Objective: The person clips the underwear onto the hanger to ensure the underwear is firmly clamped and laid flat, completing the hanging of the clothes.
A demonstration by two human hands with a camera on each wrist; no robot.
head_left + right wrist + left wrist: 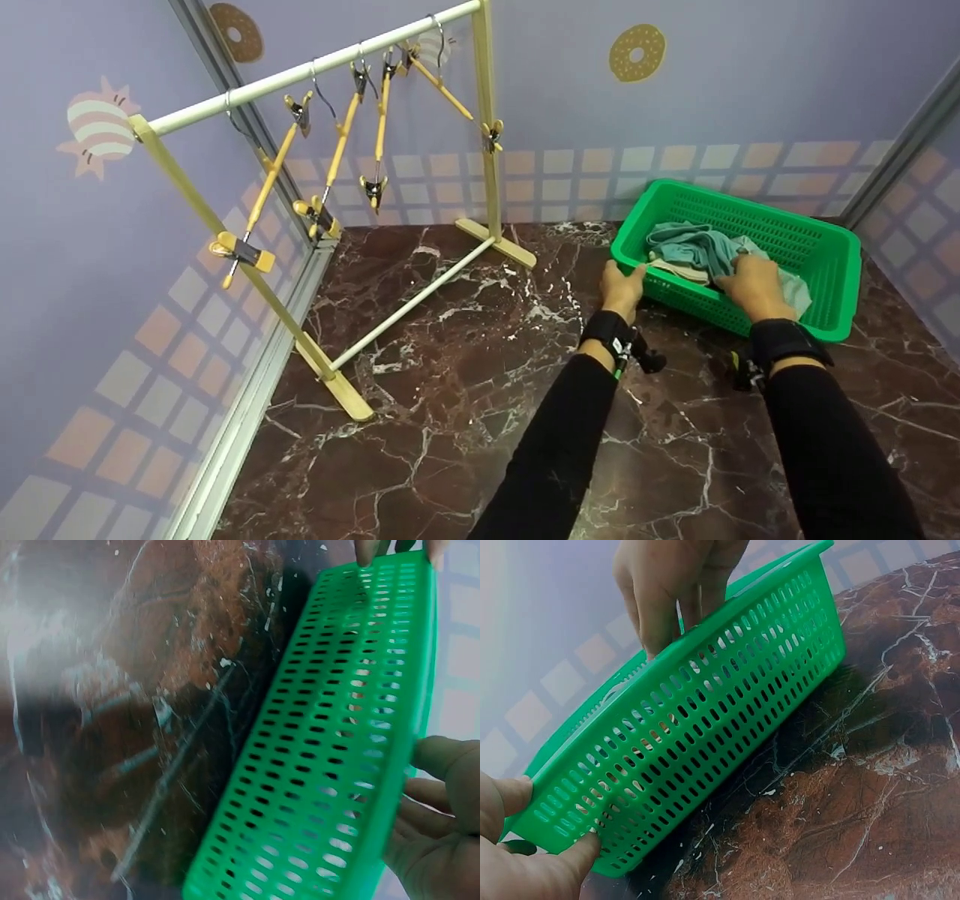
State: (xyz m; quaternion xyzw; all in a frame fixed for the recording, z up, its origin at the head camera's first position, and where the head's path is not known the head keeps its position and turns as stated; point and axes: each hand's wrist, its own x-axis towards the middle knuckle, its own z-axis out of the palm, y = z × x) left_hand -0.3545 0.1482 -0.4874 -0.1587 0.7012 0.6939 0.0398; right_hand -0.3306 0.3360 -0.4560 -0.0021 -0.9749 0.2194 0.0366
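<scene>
A green plastic basket [846, 285] with slotted walls stands on the dark marbled surface at the right. Inside lie a teal cloth [694, 244], a cream cloth [679, 270] and a paler cloth [793, 291]. My left hand [622, 289] grips the basket's near left corner, its digits spread over the rim and outer wall in the left wrist view. Over the near rim, my right hand [756, 286] reaches down among the cloths with bent fingers [427, 802]. The basket wall and the hand itself hide those fingertips, so whether they pinch cloth is unclear.
At the left stands a rack with a white top bar [337, 58] and wooden legs [489, 180]. Several hangers [345, 139] with clips [244, 251] hang from it. Patterned wall panels [555, 90] enclose the back and sides.
</scene>
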